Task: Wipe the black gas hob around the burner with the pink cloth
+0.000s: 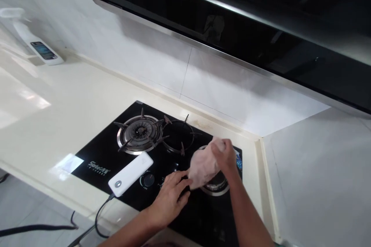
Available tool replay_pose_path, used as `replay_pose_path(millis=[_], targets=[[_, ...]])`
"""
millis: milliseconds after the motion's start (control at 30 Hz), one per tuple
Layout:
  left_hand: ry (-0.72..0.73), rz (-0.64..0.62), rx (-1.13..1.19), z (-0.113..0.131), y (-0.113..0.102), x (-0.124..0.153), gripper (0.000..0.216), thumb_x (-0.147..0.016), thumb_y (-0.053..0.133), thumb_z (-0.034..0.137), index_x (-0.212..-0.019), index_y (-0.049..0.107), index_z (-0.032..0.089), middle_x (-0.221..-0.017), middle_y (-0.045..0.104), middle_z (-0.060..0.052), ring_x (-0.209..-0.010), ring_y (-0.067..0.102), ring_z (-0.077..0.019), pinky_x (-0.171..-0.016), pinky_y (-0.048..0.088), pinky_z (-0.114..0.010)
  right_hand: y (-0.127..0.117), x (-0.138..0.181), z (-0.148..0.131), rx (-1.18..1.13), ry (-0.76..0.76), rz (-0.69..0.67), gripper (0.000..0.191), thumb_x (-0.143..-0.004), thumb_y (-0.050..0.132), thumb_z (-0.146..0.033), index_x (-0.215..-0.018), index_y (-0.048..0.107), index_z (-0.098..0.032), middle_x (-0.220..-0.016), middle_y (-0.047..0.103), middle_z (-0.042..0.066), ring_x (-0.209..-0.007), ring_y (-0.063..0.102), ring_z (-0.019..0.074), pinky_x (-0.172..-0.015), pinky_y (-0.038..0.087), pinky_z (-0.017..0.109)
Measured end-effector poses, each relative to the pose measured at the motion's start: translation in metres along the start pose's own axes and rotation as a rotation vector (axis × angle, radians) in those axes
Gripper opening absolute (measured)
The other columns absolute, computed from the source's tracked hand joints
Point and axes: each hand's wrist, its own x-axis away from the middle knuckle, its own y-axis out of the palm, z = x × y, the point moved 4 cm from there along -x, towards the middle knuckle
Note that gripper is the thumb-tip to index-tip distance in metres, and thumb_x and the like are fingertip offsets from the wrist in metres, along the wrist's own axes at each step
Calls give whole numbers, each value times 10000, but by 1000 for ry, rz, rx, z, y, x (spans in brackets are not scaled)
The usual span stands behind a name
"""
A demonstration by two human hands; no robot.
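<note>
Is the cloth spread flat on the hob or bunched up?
Bunched up: the pinkish cloth is crumpled in the right hand over the right burner, not laid flat.

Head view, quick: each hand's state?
Left hand: open, fingers resting on the black glass hob.
Right hand: closed on the crumpled pale pink cloth.

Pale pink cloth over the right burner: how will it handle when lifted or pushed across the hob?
Likely floppy: the cloth hangs bunched and creased from the right hand. Probably light, since that hand's grip alone seems to carry it. Pushed, it may snag on the prongs of the pan support rather than slide freely.
</note>
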Motion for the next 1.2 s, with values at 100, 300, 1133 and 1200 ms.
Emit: replay_pose_path(millis=[100,300,1133,1200], targets=[[-23,-4,41,-1,0,5,354,-954,597,197,-1285,710,255,-1403,692,-134,-1298,651,-306,-1075,573,-549,-30,-43,-14,10,-1,156,490,-721,666,-649,-989,553,-255,-913,678,37,-853,613,260,-806,505,397],[-29,-39,92,-9,15,15,327,-942,593,178,-1230,735,239,-1294,744,-124,-1203,699,-280,-1024,604,-516,-2,-75,5,191,24,150,553,-830,613,-598,-1196,539,-190,-1295,599,164,-1181,581,293,-994,478,425],[12,99,64,-36,-13,9,264,-994,564,245,-1153,774,263,-1117,803,-71,-1046,755,-211,-924,632,-378,92,129,20,556,-260,-323,455,-842,777,-348,-1261,653,-220,-1246,677,134,-1177,558,361,-1027,414,525],[23,97,73,-36,-9,8,259,-988,568,232,-1139,774,267,-1103,806,-61,-1036,758,-208,-912,631,-373,77,148,37,536,-208,-312,470,-814,778,-305,-1263,654,-237,-1284,684,117,-1193,560,361,-1025,420,524]])
